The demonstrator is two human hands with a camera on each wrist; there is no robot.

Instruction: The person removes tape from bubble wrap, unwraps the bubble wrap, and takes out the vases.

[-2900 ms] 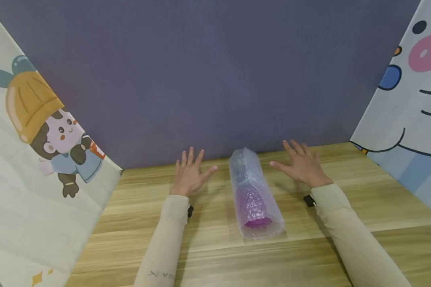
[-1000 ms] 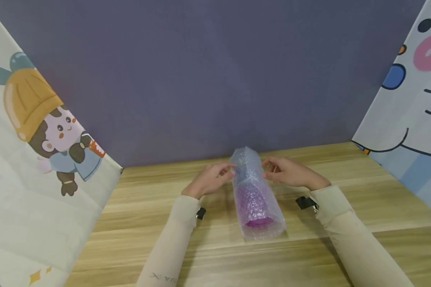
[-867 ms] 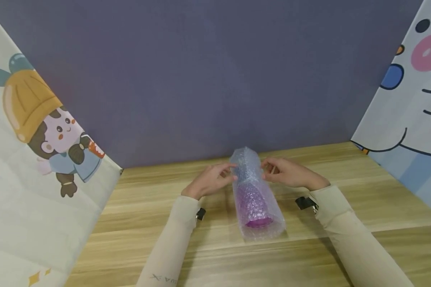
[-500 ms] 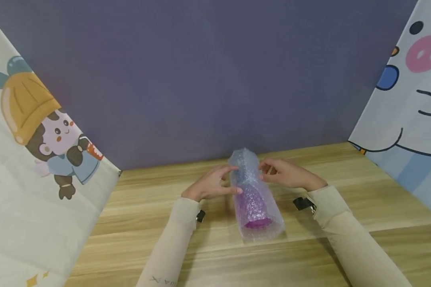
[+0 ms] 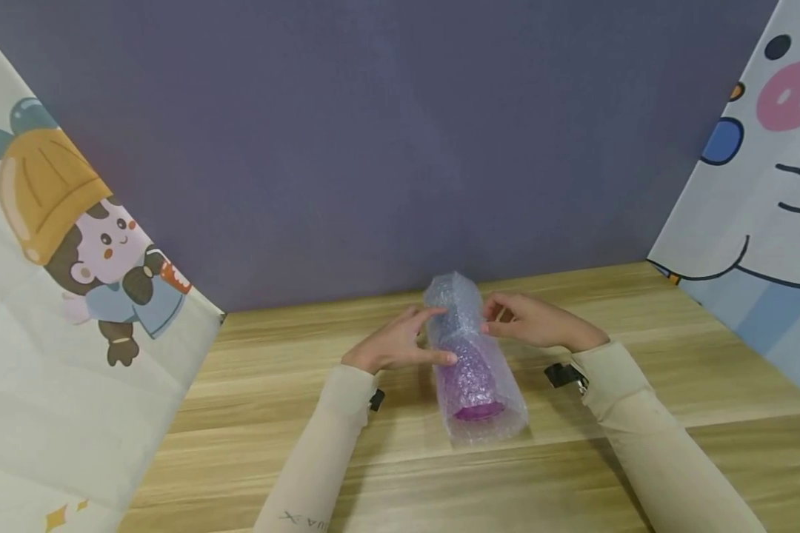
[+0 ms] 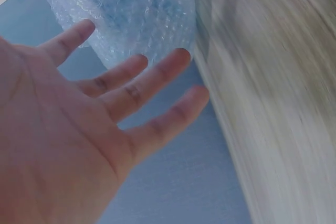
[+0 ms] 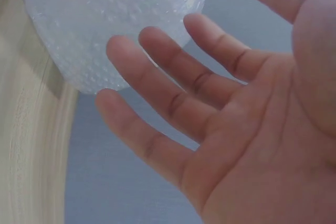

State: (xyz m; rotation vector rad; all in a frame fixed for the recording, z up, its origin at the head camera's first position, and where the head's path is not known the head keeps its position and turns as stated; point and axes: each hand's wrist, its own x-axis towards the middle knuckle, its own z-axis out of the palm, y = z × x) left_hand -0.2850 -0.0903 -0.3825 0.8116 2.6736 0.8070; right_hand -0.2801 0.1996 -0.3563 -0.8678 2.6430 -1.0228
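- Left grip (image 5: 395,346): fingers apart, over the long, clear plastic bubble-wrap tube (image 5: 498,379), purple thing (image 5: 478,411) inside.
- Right grip (image 5: 536,323): fingers loosely apart, beside it.
- Squeeze softly from both sides.

Soft, even indoor light, seemingly from above, leaves the head view moderately lit: the table (image 5: 407,488) is palely bright near the middle, the wall (image 5: 400,148) dim. Faint, soft-edged shadows lie on the wood beside the left sleeve (image 5: 313,459) and right sleeve (image 5: 667,451). Small glints speckle the bubble wrap (image 5: 470,377). Both wrist views look hazy and bluish, with the left hand (image 6: 79,124) and right hand (image 7: 247,135) softly rendered; the table's edge bows in the right one.
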